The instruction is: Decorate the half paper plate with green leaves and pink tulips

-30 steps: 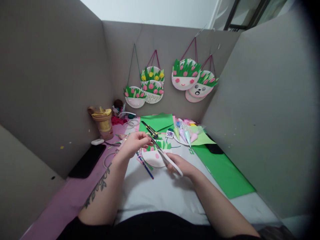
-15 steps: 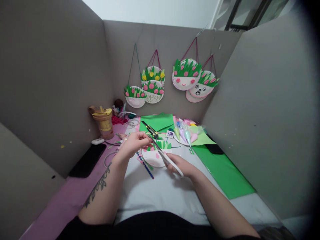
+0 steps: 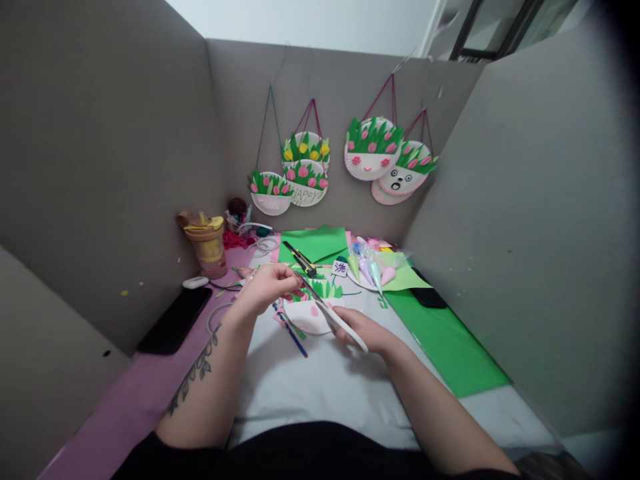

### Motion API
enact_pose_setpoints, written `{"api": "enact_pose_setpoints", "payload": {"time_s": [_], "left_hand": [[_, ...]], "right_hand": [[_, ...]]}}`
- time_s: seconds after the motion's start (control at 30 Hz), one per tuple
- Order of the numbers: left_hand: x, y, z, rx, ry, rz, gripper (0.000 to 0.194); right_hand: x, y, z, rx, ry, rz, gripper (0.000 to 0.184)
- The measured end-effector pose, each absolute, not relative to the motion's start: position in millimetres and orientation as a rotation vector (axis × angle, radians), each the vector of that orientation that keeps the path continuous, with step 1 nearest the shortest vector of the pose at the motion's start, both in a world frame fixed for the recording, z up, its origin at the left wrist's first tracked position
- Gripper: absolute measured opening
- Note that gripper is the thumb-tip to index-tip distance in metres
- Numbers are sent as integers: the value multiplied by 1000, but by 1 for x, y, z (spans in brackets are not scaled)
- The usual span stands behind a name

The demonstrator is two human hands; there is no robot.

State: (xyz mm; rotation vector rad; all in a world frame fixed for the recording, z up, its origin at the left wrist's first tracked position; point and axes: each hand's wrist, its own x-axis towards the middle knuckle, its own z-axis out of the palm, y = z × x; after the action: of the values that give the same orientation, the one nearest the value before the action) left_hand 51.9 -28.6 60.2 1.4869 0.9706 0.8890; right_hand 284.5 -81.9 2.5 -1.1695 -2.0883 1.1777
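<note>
My right hand (image 3: 354,326) is closed around the white handles of a pair of scissors (image 3: 336,321), whose blades point up and left. The blade tips meet the fingers of my left hand (image 3: 276,285), which pinch something too small to make out. Beneath the scissors lies a white paper-plate basket (image 3: 306,315) with green paper leaves along its top and pink spots on its front. A blue pencil (image 3: 294,335) and thin green strips rest by its left edge. Just beyond the basket is a yellow-and-black utility knife (image 3: 301,260).
Green paper sheets (image 3: 320,244) lie at the back; a long green sheet (image 3: 450,353) runs along the right. Piping bags (image 3: 367,268) sit on a plate. A cup (image 3: 209,247) and a black phone (image 3: 176,321) stand and lie left. Finished baskets (image 3: 374,150) hang on the grey partition.
Almost nothing differs. Both hands and the scissors keep nearly the same place over the paper-plate basket.
</note>
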Motion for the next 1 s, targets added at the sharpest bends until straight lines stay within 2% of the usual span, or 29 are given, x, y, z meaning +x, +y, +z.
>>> {"api": "enact_pose_setpoints", "payload": {"time_s": [0.47,0.63,0.83,1.0], "left_hand": [[47,-26,59,1527,973,838,13],[45,-28,62,1519,959,799,13],[45,-27,60,1553,903,854,18],[54,-20,49,1494,817,955,25]], "right_hand": [[288,-82,2,-1189,-2035,1276,11],[289,-78,-4,-1204,-1939,1277,16],[306,-54,-19,-1441,-1394,944,18],[337,-26,-40,-1743,-1179,585,31]]}}
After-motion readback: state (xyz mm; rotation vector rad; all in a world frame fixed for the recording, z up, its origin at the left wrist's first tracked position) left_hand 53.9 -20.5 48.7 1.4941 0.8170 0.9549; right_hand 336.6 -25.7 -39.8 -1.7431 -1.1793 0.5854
